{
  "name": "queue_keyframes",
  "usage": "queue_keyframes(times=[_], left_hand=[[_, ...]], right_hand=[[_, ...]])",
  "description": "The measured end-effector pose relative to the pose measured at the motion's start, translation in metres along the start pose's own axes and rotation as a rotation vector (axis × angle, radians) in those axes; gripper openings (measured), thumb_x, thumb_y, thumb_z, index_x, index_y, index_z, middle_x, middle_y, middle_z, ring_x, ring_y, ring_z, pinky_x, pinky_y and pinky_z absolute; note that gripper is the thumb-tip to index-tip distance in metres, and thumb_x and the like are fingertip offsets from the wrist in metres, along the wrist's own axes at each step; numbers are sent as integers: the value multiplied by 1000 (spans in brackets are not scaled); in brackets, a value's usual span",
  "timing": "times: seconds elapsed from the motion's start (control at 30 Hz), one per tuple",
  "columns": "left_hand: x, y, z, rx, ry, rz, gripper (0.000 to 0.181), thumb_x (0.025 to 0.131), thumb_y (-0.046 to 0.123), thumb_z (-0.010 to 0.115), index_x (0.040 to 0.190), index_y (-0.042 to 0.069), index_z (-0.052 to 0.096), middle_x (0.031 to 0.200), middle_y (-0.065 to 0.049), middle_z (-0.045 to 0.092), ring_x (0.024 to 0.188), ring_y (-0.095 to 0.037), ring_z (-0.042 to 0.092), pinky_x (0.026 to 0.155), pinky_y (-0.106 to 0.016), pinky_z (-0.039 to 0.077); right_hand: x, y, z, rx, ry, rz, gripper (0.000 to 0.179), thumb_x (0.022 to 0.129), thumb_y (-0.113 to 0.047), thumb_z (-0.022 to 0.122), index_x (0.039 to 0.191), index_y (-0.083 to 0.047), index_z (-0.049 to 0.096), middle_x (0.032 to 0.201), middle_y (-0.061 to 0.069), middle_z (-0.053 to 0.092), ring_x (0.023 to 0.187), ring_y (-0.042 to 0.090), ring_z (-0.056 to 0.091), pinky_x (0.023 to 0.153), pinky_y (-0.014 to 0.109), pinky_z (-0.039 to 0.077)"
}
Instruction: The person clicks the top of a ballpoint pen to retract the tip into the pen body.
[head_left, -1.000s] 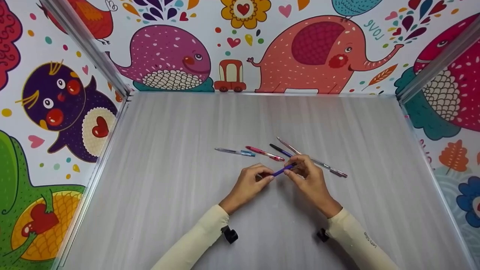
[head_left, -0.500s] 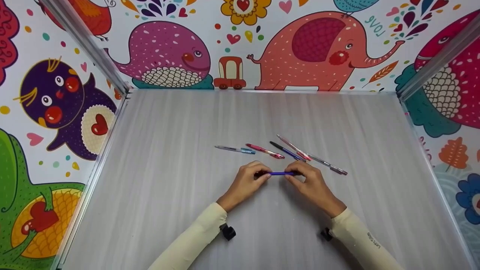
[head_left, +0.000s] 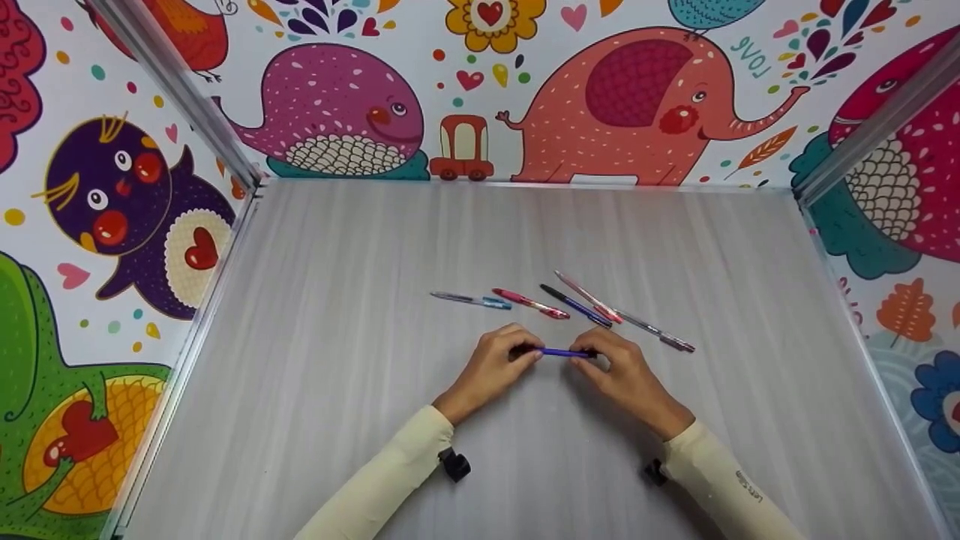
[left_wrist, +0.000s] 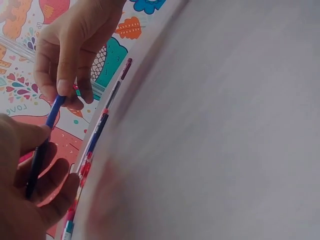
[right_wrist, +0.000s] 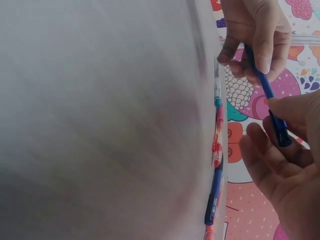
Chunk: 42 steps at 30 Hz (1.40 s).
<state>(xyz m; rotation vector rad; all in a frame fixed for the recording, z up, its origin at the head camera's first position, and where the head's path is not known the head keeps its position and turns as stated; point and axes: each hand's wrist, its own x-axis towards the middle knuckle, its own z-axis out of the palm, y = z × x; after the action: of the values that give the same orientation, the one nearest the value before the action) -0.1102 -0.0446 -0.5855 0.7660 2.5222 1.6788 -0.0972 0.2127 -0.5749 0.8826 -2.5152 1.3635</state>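
A blue pen is held roughly level above the table, one end in each hand. My left hand pinches its dark end between thumb and fingers. At the opposite end my right hand pinches it the same way; in the right wrist view the clip end of the blue pen shows by the thumb. Just beyond the hands lie a clear pen with a light-blue end, a red pen, a dark-blue pen, a pinkish-red pen and a grey pen.
The grey wood-grain table runs back to a wall printed with cartoon animals. Metal rails edge the sides. A small black camera sits at the left wrist, another black camera at the right.
The blue pen has turned from slanting up to the right to nearly level. My right hand has come slightly lower, uncovering more of the dark-blue pen. Both hands keep hold of it.
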Motion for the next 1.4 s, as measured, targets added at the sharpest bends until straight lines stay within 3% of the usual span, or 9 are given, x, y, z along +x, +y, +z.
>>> queue_keyframes(times=[0.23, 0.53, 1.0, 1.2, 1.4], left_hand=[[-1, 1, 2, 20, -9, 38, 6, 102, 4, 78, 107, 4, 82, 104, -8, 77, 94, -12, 67, 83, -26, 57], [-1, -2, 5, 15, -29, 37, 7, 102, 4, 78, 108, 3, 82, 106, -8, 77, 95, -14, 69, 85, -29, 59], [-4, -9, 5, 22, -2, -10, 9, 101, 3, 78, 110, 3, 82, 108, -5, 78, 98, -16, 70, 87, -31, 60], [-5, -15, 4, 43, 42, 24, 9, 101, 2, 78, 109, 0, 81, 108, -7, 78, 96, -20, 71, 84, -34, 60], [-4, -25, 3, 65, 90, 77, 8, 100, 1, 79, 108, 3, 81, 105, -7, 76, 92, -15, 67, 80, -28, 58]], right_hand=[[-2, 4, 0, -132, 13, -126, 38, 79, 18, 90, 103, -7, 75, 105, 1, 72, 98, 19, 67, 92, 17, 52], [-6, 7, -3, -146, 43, -196, 40, 76, 20, 91, 102, -5, 75, 106, 5, 72, 102, 22, 66, 98, 19, 50], [-23, 15, -2, -63, 55, -129, 34, 77, 23, 87, 96, -2, 74, 106, 10, 73, 101, 25, 66, 99, 11, 46], [-30, 19, -1, -70, 57, -88, 34, 78, 21, 88, 93, -5, 72, 105, 9, 72, 101, 21, 65, 94, 11, 48], [-33, 25, -1, -81, 81, -75, 37, 77, 22, 88, 87, -7, 68, 102, 10, 72, 99, 23, 64, 89, 11, 48]])
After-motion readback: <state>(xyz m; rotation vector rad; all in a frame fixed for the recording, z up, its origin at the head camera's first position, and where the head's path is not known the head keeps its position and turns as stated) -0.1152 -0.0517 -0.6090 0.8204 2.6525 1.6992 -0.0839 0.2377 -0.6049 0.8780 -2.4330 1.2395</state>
